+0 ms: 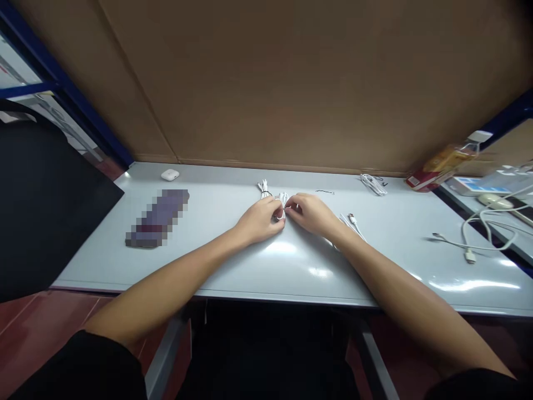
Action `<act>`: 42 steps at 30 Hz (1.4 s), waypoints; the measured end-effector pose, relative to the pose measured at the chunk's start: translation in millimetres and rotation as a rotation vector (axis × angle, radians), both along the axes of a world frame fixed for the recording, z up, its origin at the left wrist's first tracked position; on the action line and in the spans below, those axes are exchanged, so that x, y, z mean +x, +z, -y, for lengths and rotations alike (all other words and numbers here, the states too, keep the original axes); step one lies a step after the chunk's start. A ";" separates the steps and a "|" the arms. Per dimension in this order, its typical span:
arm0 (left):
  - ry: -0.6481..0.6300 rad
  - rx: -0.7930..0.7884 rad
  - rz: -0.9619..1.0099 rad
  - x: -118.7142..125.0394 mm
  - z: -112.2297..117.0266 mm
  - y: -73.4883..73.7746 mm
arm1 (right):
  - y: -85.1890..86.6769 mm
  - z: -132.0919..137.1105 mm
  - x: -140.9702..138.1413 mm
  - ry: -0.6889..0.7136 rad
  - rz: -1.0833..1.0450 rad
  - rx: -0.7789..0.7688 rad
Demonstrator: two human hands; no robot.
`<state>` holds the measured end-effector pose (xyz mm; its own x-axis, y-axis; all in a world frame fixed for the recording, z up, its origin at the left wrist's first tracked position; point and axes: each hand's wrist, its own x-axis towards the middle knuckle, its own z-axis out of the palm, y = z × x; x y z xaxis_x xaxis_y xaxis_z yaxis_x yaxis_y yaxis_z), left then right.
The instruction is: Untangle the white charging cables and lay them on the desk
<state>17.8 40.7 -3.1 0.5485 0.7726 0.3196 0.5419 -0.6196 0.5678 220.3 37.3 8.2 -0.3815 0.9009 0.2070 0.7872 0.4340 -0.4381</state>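
A coiled white cable (pixel 283 198) is held near the middle of the table by my left hand (pixel 259 220), its thumb and fingers closed around the lower part of the coil. My right hand (pixel 311 213) meets the coil from the other side, its fingertips pinched on a thin dark piece that looks like a twist tie (pixel 285 208); the fingers hide most of it. Just behind my left hand lies another bundled white cable (pixel 264 188) with a black tie around it. A loose white cable (pixel 353 223) lies partly hidden under my right forearm.
A black twist tie (pixel 325 192) and a coiled white cable (pixel 373 184) lie toward the back. At left are a white earbud case (pixel 170 175) and a blurred dark object (pixel 158 219). A bottle (pixel 441 165) leans at right, near a loose cable (pixel 469 255). A brown panel (pixel 266 83) stands behind.
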 end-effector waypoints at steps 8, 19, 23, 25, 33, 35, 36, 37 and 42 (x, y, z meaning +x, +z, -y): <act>0.044 -0.227 0.051 -1.2 4.2 9.5 | 9.8 -2.4 15.2 0.054 -0.248 -0.278; 0.024 -0.869 0.587 -2.6 -5.7 9.9 | 14.8 5.3 5.4 0.096 -0.251 0.057; 0.020 -0.774 0.670 3.2 -5.4 4.9 | 15.3 6.9 -0.8 0.003 -0.305 0.044; 0.060 -0.649 0.640 6.3 -4.7 1.1 | 14.3 7.6 -4.3 -0.037 -0.344 0.005; 0.070 -0.197 0.553 7.8 1.6 -1.8 | 12.3 11.7 -13.2 -0.171 -0.617 -0.302; 0.064 -0.111 0.515 6.2 2.3 0.3 | 15.1 12.7 -11.5 -0.162 -0.702 -0.428; 0.055 -0.060 0.489 5.1 2.1 1.4 | 16.8 13.0 -10.0 -0.151 -0.727 -0.485; 0.042 -0.006 0.462 3.9 1.5 2.4 | 18.8 13.3 -8.3 -0.136 -0.740 -0.536; -0.075 0.231 0.345 -3.7 -4.2 5.7 | 27.3 12.7 0.0 -0.033 -0.787 -0.713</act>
<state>14.1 44.9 2.6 0.4308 0.6215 0.6544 0.2929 -0.7821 0.5500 220.3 24.6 35.6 -0.3430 0.9188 -0.1954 0.1777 -0.1408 -0.9740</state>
